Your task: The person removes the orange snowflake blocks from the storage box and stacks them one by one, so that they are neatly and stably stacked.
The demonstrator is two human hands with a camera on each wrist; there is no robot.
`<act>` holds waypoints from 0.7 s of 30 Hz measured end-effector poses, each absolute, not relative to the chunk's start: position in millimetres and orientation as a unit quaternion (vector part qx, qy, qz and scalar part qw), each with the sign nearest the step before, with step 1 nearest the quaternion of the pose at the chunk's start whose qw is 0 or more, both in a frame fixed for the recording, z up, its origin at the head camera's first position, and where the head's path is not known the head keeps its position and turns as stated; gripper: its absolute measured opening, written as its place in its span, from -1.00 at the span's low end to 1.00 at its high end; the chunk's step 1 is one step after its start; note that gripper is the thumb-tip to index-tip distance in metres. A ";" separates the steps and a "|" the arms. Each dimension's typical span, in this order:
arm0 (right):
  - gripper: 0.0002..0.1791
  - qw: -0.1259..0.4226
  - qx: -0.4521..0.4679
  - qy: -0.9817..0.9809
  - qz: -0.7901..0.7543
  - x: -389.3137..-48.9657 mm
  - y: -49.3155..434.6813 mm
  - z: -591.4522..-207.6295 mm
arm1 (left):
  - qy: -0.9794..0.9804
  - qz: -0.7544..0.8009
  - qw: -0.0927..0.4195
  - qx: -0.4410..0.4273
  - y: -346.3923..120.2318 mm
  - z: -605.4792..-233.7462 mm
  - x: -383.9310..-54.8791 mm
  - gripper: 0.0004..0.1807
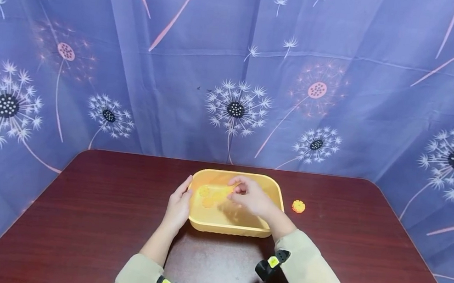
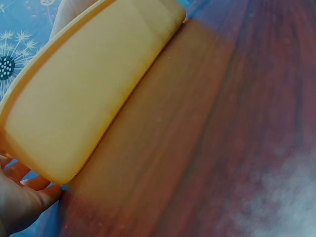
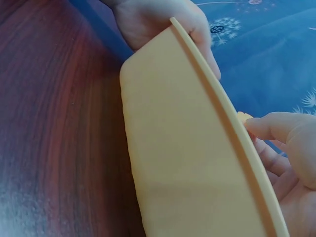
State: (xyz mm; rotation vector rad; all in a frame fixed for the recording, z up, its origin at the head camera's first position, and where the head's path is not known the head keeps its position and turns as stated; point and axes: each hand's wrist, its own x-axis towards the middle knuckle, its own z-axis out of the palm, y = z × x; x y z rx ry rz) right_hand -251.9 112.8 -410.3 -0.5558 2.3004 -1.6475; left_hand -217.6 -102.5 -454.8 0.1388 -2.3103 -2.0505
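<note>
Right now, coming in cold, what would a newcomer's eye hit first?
The yellow basin on the dark red table, with the right hand over it. Next, a lone orange-yellow flower piece right of the basin, then the blue dandelion-print curtain behind.

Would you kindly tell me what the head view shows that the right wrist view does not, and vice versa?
Only the head view shows the inside of the yellow tray with blurry yellow-orange pieces lying in it, the orange flower on the table to the tray's right, and the light sleeves with black wrist devices.

Only the right wrist view shows the near outer wall broadside and close.

Both share the left hand at the tray's left end, the right hand pinching a small yellow-orange piece, the table and the dandelion curtain.
</note>
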 end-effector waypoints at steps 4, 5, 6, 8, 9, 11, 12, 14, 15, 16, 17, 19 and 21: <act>-0.66 0.113 -0.189 0.794 -0.566 -249.9 120.0 -407.5 | -0.746 -0.664 0.023 0.046 -102.9 -455.5 -217.6 -0.48; -0.66 0.111 -0.187 0.796 -0.565 -249.1 121.6 -407.2 | -0.747 -0.663 0.025 0.045 -103.1 -456.0 -217.2 -0.48; -0.65 0.110 -0.186 0.796 -0.565 -248.6 123.3 -407.6 | -0.748 -0.662 0.023 0.046 -103.3 -456.7 -216.6 -0.48; -0.65 0.106 -0.185 0.801 -0.560 -249.5 126.5 -406.6 | -0.750 -0.659 0.024 0.048 -103.6 -455.9 -217.2 -0.48; -0.65 0.105 -0.186 0.800 -0.560 -249.8 128.0 -406.2 | -0.751 -0.658 0.023 0.049 -103.7 -455.6 -217.1 -0.48; -0.65 0.104 -0.183 0.801 -0.560 -248.3 130.4 -406.7 | -0.752 -0.657 0.022 0.051 -103.7 -457.0 -215.6 -0.48; -0.66 0.103 -0.183 0.801 -0.560 -247.7 131.5 -406.7 | -0.751 -0.657 0.021 0.053 -103.6 -457.4 -214.9 -0.48; -0.66 0.096 -0.184 0.802 -0.560 -246.5 133.6 -405.2 | -0.750 -0.659 0.024 0.053 -103.5 -457.9 -214.1 -0.48; -0.66 0.092 -0.182 0.803 -0.560 -246.1 134.6 -404.3 | -0.749 -0.660 0.026 0.051 -103.4 -458.0 -214.2 -0.48; -0.67 0.088 -0.181 0.805 -0.559 -245.8 135.6 -403.2 | -0.748 -0.661 0.027 0.050 -103.2 -457.9 -214.5 -0.48; -0.67 0.084 -0.179 0.806 -0.558 -245.8 136.9 -402.2 | -0.747 -0.662 0.029 0.050 -103.0 -457.9 -214.8 -0.48; -0.67 0.077 -0.180 0.806 -0.559 -245.5 139.4 -400.1 | -0.744 -0.666 0.028 0.049 -102.5 -457.6 -215.5 -0.48; -0.67 0.071 -0.177 0.807 -0.559 -245.6 142.4 -398.9 | -0.741 -0.669 0.028 0.045 -101.7 -457.8 -216.4 -0.48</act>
